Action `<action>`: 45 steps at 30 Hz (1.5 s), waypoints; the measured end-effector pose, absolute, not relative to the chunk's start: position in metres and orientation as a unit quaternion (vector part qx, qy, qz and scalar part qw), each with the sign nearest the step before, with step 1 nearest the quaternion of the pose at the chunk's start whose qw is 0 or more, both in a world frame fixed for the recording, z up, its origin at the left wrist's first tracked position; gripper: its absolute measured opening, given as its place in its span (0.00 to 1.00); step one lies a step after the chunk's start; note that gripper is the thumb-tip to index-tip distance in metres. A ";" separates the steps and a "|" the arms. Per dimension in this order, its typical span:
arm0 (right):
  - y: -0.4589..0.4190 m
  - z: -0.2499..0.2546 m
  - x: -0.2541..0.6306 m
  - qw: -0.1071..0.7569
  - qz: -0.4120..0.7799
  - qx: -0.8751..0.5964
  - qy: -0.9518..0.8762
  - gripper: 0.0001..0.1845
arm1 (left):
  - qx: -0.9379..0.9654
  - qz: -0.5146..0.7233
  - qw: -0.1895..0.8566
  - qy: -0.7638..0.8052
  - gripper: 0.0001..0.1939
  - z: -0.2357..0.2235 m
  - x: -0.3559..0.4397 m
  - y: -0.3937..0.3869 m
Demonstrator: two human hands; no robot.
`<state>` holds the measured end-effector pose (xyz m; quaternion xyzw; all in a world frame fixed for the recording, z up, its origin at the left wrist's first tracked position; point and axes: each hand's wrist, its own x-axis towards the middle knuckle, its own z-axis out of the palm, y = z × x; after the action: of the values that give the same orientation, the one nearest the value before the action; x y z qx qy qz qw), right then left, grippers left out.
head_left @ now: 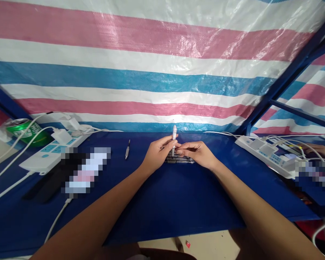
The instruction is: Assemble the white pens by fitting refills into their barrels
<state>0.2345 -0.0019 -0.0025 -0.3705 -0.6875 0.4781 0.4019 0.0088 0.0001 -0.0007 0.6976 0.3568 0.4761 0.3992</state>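
A white and clear pen (174,133) stands nearly upright between my two hands, above the blue tabletop. My left hand (157,151) is closed on it, thumb and fingers pinching its barrel. My right hand (197,153) is closed too, its fingertips pressed together against the pen's lower part; the exact grip there is partly hidden. Under and behind my hands lie several thin, dark pens or refills (180,160) side by side, partly covered by my fingers. Left of my hands, a single grey pen (127,150) lies by itself on the tabletop.
On the left are a white power strip (47,151), a green can (28,131) and a charging phone (88,171). Another power strip (268,155) with plugs sits right, near another person's hand (318,150). A striped plastic sheet (151,83) hangs behind the blue table (178,209).
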 end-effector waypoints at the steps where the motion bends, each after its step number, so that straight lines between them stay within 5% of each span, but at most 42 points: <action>1: -0.002 -0.002 0.235 0.406 0.479 -0.369 -0.685 0.19 | 0.701 0.485 0.373 0.366 0.23 0.001 0.008 -0.001; 10: 0.005 0.000 0.244 0.433 0.492 -0.370 -0.658 0.21 | 0.856 0.374 0.124 0.334 0.17 -0.012 -0.003 0.011; 23: 0.013 -0.002 0.256 0.461 0.484 -0.382 -0.638 0.22 | 0.824 0.363 0.215 0.379 0.19 -0.009 -0.009 0.015; 45: 0.013 -0.004 0.258 0.401 0.521 -0.374 -0.654 0.23 | 0.854 0.344 0.139 0.366 0.17 -0.015 -0.007 0.019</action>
<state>0.2578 0.0133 -0.0044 -0.3740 -0.6542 0.5207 0.4013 -0.0069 0.0192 -0.0152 0.8537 0.3657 0.3439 0.1386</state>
